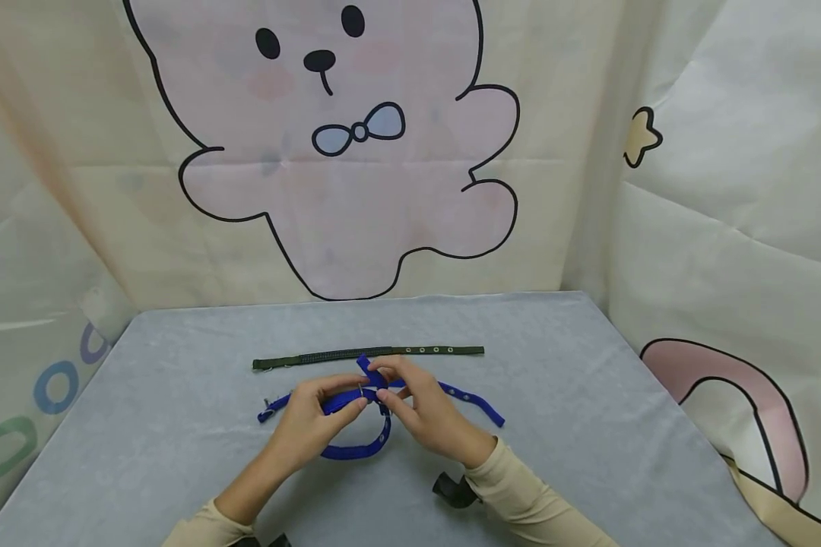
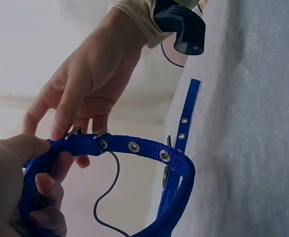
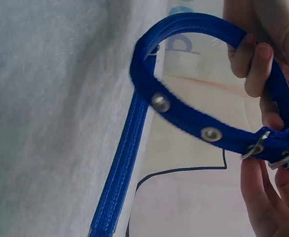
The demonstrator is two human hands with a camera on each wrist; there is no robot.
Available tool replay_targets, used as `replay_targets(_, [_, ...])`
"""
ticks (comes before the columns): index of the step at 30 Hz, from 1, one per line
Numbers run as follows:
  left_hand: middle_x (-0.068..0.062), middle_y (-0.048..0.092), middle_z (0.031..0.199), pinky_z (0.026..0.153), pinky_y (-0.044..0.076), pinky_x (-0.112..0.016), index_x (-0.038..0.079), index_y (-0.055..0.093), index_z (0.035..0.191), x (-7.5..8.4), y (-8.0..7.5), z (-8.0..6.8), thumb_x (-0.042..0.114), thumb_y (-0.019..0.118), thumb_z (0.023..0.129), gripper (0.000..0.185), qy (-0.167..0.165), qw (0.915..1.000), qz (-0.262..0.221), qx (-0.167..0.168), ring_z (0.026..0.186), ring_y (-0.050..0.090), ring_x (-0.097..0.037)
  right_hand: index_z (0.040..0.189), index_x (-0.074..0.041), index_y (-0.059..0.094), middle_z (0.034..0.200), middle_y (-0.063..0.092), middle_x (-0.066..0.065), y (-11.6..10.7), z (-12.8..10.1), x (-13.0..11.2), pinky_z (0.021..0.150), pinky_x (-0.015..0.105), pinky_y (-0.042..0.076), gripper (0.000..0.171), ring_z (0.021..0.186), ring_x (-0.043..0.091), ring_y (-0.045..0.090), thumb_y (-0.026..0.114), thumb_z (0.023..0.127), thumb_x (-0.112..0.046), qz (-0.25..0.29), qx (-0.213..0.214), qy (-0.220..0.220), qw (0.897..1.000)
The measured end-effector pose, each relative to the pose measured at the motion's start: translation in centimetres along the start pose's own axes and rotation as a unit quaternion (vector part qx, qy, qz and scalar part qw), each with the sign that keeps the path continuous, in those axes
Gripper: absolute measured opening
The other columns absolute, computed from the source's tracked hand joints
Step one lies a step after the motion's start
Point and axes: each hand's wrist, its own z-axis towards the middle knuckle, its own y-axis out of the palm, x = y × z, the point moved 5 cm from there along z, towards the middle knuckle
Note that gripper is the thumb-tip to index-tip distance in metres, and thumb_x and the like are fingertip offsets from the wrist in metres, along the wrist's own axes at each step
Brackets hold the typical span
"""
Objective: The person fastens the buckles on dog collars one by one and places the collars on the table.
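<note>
between both hands, just above the grey table (image 1: 178,425), a blue collar (image 1: 356,451) is looped. left hand (image 1: 308,422) curls thumb and fingers around the strap beside the metal buckle (image 2: 75,132). right hand (image 1: 427,410) pinches at the buckle with bent fingertips. collar shows metal eyelets; its tail trails past the right hand. beyond the hands lies a dark green collar (image 1: 366,355), flat.

buckle (image 3: 263,146): half covered by fingertips in the right wrist view; too small to tell in the head view
left hand (image 2: 20,187): cut off by the picture's lower left corner
blue collar (image 1: 356,448): middle hidden under both hands
green collar (image 1: 328,355): partly behind a blue strap end
right hand (image 3: 268,44): cut by the frame edge
</note>
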Motion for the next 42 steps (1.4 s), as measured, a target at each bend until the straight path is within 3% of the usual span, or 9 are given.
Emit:
replay_targets(4, [-0.012,0.077,0.111,0.080,0.059,-0.023,0.008,0.073,0.118,-0.1,-0.1,0.0,0.017,0.075,0.093,0.027,0.004,1.0000,-0.003,0.008,0.097,0.074,-0.010,0.142,-0.013,0.051,0.122,0.065,0.008,0.1,-0.2,-0.1,0.084,0.029,0.058,0.037,0.107,0.019,0.064,0.054,0.105,-0.014,-0.024,0.001,-0.013,1.000])
replay_targets(13, [-0.011,0.079,0.103,0.077,0.059,-0.023,0.005,0.070,0.120,0.3,-0.6,0.0,0.014,0.077,0.091,0.032,0.015,0.9989,-0.011,0.042,0.092,0.075,-0.009,0.135,-0.012,0.061,0.125,0.063,0.011,-0.1,-0.2,-0.2,0.081,0.021,0.059,0.034,0.108,0.023,0.068,0.051,0.104,-0.001,0.026,0.026,-0.022,0.999])
replay_targets(21, [-0.012,0.078,0.107,0.079,0.059,-0.022,0.005,0.072,0.119,0.2,-0.4,0.0,0.017,0.075,0.092,0.029,-0.004,0.9993,-0.012,0.035,0.094,0.075,-0.011,0.135,-0.011,0.062,0.125,0.063,0.011,0.1,-0.3,0.2,0.079,0.026,0.061,0.034,0.102,0.021,0.068,0.052,0.103,0.000,0.037,0.026,-0.016,0.999])
replay_targets(28, [-0.010,0.078,0.105,0.077,0.058,-0.023,0.007,0.073,0.116,0.2,-0.6,0.2,0.016,0.076,0.092,0.026,0.013,0.9990,0.003,0.043,0.091,0.075,-0.010,0.133,-0.014,0.062,0.125,0.064,0.008,0.0,0.0,0.4,0.078,0.021,0.059,0.034,0.103,0.019,0.066,0.052,0.104,-0.001,0.012,0.027,-0.013,0.999])
replay_targets(42, [-0.009,0.078,0.101,0.072,0.059,-0.024,0.007,0.074,0.114,0.2,-1.0,0.2,0.014,0.078,0.089,0.026,0.046,0.9963,0.018,0.070,0.086,0.074,-0.010,0.128,-0.010,0.065,0.125,0.061,0.011,0.0,0.2,0.2,0.078,0.025,0.061,0.029,0.108,0.025,0.066,0.051,0.104,-0.001,0.049,0.018,-0.013,0.999])
